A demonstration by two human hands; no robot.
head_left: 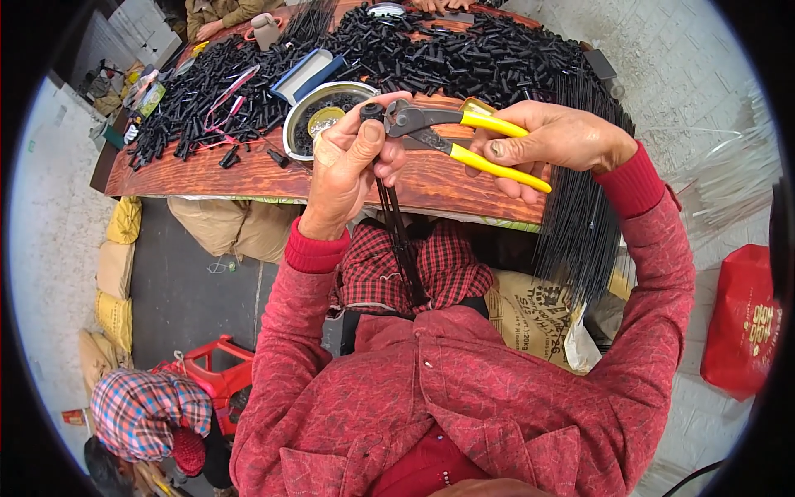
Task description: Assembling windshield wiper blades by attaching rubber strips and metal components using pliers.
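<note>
The head view has the left hand [339, 170] just above the centre of the frame, its fingers closed on a small black piece [373, 111] and the tops of thin black rods [395, 228]. The thumb lies across the near side, and the round end of the piece stands just above the thumb tip, with a fingertip close behind it. The rods come out below the curled fingers and hang down toward the middle of the frame, over a red-and-black checked cloth [451, 265].

Right of centre, the right hand [538, 147] is closed around the pliers [489, 124]. Its thumb lies between the two handles, and its other fingers curl behind and below the lower one. The handles stand apart, and the head points left, right beside the round end of the black piece; whether metal and piece touch cannot be told.

The black piece is short and dark, with a rounded, knob-like end; the rest is hidden by the fingers. The rods are long, straight, slim and matt black, gathered in a loose bunch. The pliers have a dark grey metal head and smooth bright yellow grips.

Behind the hands, a metal bowl [289, 132] stands on the reddish wooden table [273, 176]. A broad heap of black pieces [472, 58] spreads across the top of the frame, and more black rods [580, 215] droop over the table edge at the right.
</note>
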